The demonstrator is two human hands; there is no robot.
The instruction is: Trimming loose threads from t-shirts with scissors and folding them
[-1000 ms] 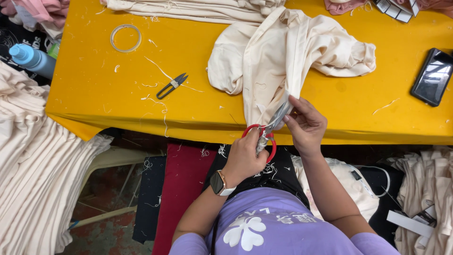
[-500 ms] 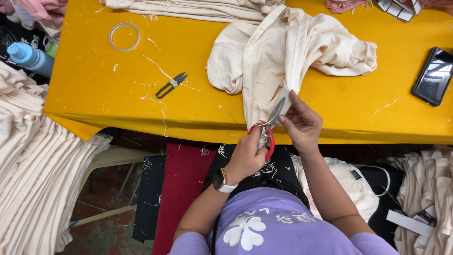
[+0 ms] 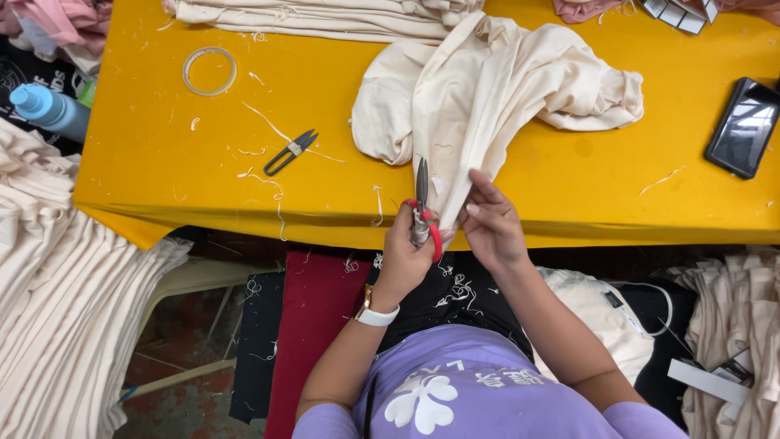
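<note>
A cream garment [image 3: 496, 89] lies crumpled on the yellow table [image 3: 162, 162], with one edge hanging over the front. My right hand [image 3: 491, 223] pinches that hanging edge at the table's front. My left hand [image 3: 406, 252] grips red-handled scissors [image 3: 422, 207], blades pointing up against the cloth just left of my right hand. A white watch sits on my left wrist.
Small black thread snips [image 3: 291, 151] and a clear tape ring [image 3: 210, 71] lie on the table's left part among thread scraps. A phone [image 3: 743, 126] rests at the right. Folded cream garments [image 3: 49, 309] are stacked at left, a blue bottle [image 3: 49, 110] beside them.
The scissors have swung from tilted to upright, blades now against the garment's edge. My right hand has shifted slightly down along the cloth.
</note>
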